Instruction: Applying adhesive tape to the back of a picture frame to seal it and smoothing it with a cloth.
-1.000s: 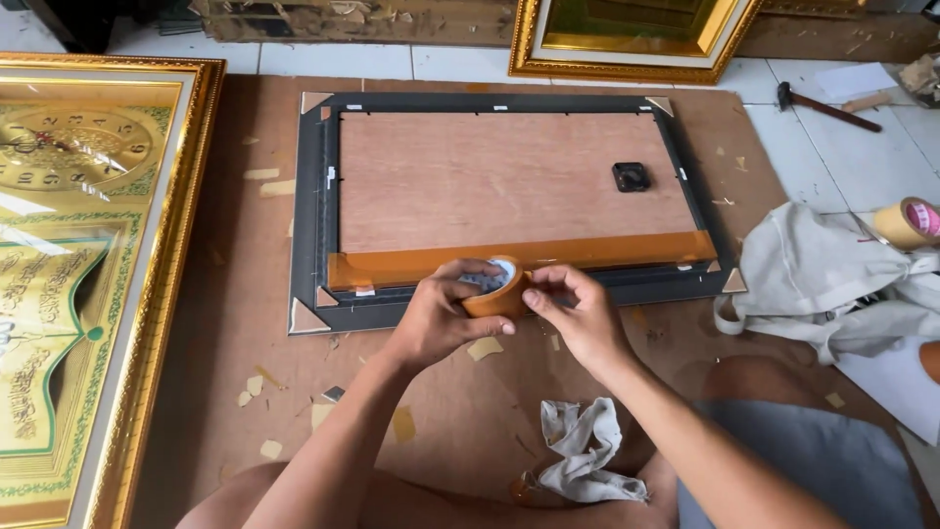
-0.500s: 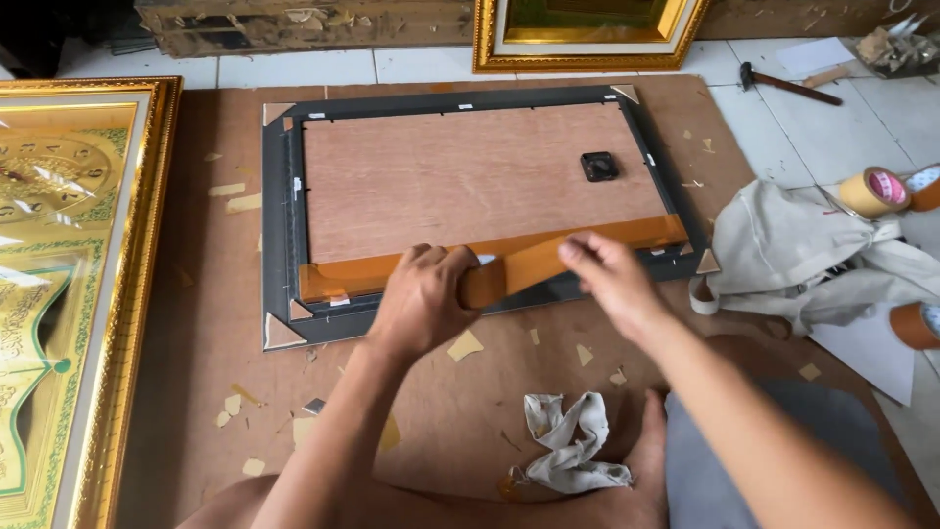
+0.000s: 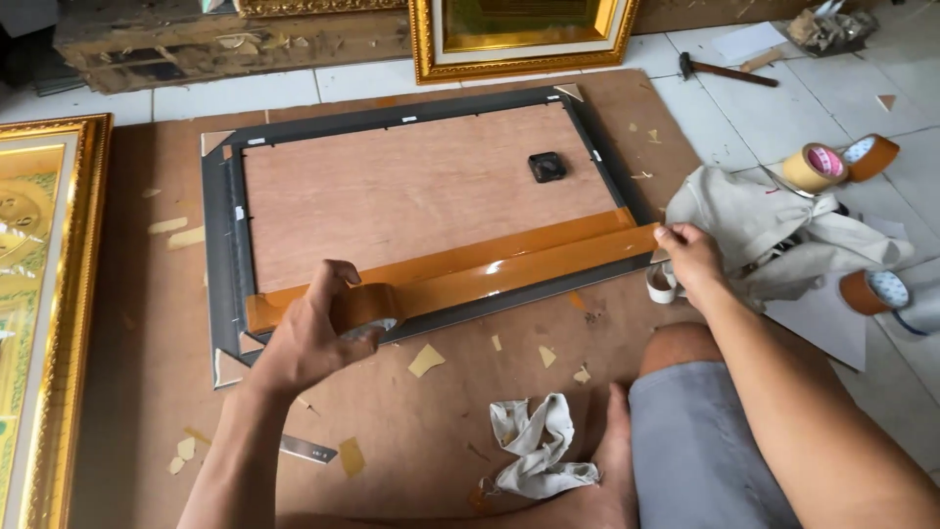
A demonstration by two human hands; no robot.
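The roll of brown packing tape (image 3: 367,306) sits gripped in the left hand (image 3: 311,333), over the near-left corner of the face-down dark picture frame (image 3: 220,245). Its pulled strip (image 3: 519,271) runs lengthwise along the frame's near edge, rising slightly rightward to the right hand (image 3: 690,260), which pinches its free end. Half a second ago both hands were close together mid-frame; now they are well apart. Behind the right hand lie a beige cloth bag (image 3: 774,230) and spare tape rolls (image 3: 827,165).

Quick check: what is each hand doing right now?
Left hand: closed around the brown tape roll.
Right hand: pinching the free end of the tape strip at the frame's corner.
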